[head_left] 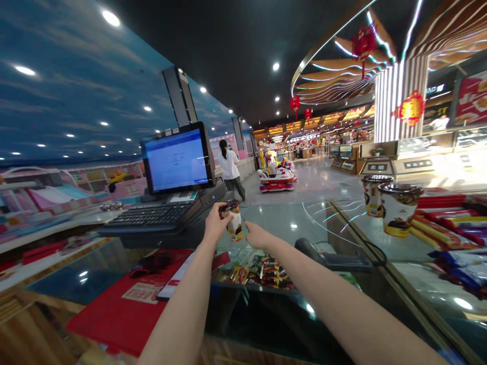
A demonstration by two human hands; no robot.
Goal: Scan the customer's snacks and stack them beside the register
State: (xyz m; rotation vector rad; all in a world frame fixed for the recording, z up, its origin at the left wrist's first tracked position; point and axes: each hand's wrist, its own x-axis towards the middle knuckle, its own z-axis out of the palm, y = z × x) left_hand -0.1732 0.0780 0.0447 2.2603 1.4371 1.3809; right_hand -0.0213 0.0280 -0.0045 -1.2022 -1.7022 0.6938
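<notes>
A lidded paper cup (pixel 235 227) with a dark lid and a yellow, white and brown print stands upright over the glass counter (pixel 274 215). My left hand (pixel 217 221) is closed around its left side, thumb across the front. Just right of the cup is my right hand (pixel 256 236), holding nothing, its index finger stretched toward the cup; its other fingers are partly hidden. Whether that fingertip touches the cup I cannot tell. A dark handheld scanner (pixel 331 257) lies on the counter to the right of my right hand.
A monitor (pixel 177 158) and keyboard (pixel 148 215) stand at left, above a red mat (pixel 114 314). Two similar cups (pixel 399 210) (pixel 375 197) and several packaged snacks (pixel 452 223) are at right. Wrapped snacks (pixel 270 271) show below my hands. A person (pixel 229 170) is beyond the counter.
</notes>
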